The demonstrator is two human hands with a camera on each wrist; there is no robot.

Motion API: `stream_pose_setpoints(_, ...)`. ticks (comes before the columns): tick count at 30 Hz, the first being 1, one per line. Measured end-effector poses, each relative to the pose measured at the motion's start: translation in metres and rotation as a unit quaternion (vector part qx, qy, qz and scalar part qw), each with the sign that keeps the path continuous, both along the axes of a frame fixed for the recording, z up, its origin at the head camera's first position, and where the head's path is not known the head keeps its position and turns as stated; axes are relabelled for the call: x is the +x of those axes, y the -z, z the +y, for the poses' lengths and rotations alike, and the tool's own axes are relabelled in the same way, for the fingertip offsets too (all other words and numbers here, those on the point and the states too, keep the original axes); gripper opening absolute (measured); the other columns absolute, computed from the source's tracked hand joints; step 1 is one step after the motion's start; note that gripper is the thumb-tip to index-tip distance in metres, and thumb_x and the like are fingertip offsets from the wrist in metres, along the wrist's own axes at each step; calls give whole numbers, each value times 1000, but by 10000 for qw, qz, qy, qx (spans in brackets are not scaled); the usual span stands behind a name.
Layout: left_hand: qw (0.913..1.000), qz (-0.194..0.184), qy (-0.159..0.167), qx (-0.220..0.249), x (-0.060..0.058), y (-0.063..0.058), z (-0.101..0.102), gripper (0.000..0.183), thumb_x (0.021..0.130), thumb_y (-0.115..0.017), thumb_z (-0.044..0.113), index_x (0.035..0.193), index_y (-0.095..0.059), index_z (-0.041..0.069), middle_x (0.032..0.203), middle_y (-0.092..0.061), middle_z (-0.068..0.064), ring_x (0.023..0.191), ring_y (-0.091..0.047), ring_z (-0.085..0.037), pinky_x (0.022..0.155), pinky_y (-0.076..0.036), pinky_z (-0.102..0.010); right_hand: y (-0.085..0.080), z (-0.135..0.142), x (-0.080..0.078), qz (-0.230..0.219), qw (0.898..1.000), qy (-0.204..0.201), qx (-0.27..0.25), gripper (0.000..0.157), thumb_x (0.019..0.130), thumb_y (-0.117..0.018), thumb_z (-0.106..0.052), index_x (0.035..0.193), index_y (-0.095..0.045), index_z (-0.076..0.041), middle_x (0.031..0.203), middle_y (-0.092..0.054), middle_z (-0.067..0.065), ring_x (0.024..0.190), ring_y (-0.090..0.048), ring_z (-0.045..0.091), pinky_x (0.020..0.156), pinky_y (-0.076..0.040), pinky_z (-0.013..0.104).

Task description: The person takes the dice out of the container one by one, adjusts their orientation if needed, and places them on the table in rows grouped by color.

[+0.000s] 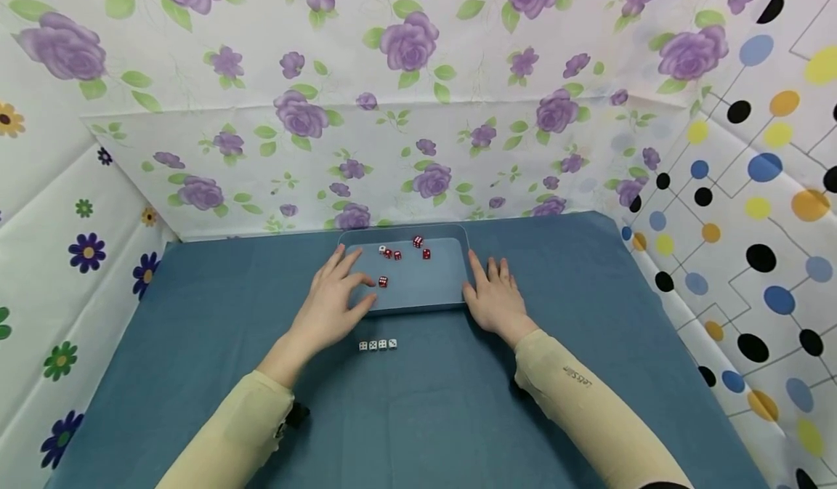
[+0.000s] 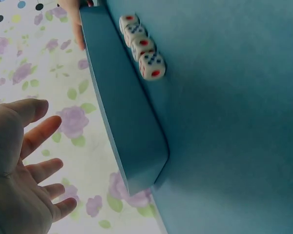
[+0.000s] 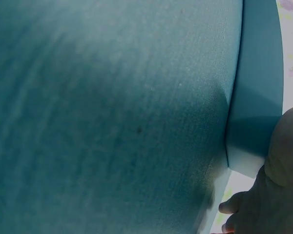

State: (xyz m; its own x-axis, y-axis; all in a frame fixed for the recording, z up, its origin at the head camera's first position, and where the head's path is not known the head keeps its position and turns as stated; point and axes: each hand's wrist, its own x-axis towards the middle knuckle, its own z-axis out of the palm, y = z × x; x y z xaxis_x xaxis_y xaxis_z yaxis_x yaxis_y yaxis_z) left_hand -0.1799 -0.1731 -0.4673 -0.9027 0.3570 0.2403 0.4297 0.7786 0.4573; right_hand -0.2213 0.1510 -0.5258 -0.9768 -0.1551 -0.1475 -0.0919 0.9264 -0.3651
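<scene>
A shallow blue tray (image 1: 428,285) lies at the back of the table. Inside it are several red dice (image 1: 426,254) and one white die (image 1: 382,249). Over the tray's left side is my left hand (image 1: 332,298), fingers spread and holding nothing; its thumb and forefinger are near a lone red die (image 1: 383,282). In the left wrist view that hand (image 2: 19,161) has its palm showing beside the tray wall (image 2: 122,112). My right hand (image 1: 495,298) rests against the tray's right edge with extended fingers. Several white dice (image 1: 378,345) stand in a row in front of the tray.
A blue cloth (image 1: 445,409) covers the table. Behind it hangs a white sheet with purple roses (image 1: 408,42). Patterned sheets close off both sides, with flowers (image 1: 86,251) on the left and coloured dots (image 1: 761,256) on the right.
</scene>
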Motion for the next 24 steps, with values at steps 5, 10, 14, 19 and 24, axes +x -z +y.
stream_pose_setpoints(5, 9998, -64, -183, -44, -22, -2, 0, 18, 101, -76, 23, 112, -80, 9, 167, -40, -21, 162, -15, -42, 122, -21, -72, 0, 0, 0, 25, 10000, -33, 33, 67, 117, -33, -43, 174, -3, -25, 176, -10, 26, 162, 3, 47, 128, -11, 64)
stream_pose_setpoints(10, 9977, -81, -563, -371, -48, -1, 4, 17, 102, -73, 22, 111, -79, 8, 166, -40, -24, 161, -18, -47, 123, -25, -69, -1, -1, 1, 0, 10000, -69, 66, 67, 117, -32, -43, 174, -3, -25, 176, -10, 26, 162, 2, 47, 128, -11, 63)
stream_pose_setpoints(14, 9943, -197, -747, -741, -69, 2, 10, 21, 103, -72, 21, 117, -78, 7, 168, -35, -26, 161, -14, -48, 124, -23, -67, 0, -1, 1, -8, 10000, -39, 61, 66, 117, -32, -43, 174, -3, -25, 176, -10, 26, 163, 2, 46, 129, -11, 63)
stream_pose_setpoints(19, 9874, -269, -895, -1281, -90, 9, 19, 26, 102, -72, 20, 123, -77, 6, 168, -34, -27, 161, -14, -48, 124, -21, -67, 1, -1, 1, -19, 10000, -27, -23, 66, 117, -32, -42, 174, -2, -26, 176, -8, 26, 162, 3, 47, 128, -11, 63)
stream_pose_setpoints(24, 9799, -411, -1018, -1665, -105, 16, 27, 31, 101, -73, 23, 128, -75, 7, 167, -34, -26, 160, -15, -48, 123, -22, -69, 1, 0, 0, -9, 10000, -29, -35, 66, 117, -32, -42, 174, -1, -27, 176, -7, 26, 162, 3, 47, 128, -11, 64)
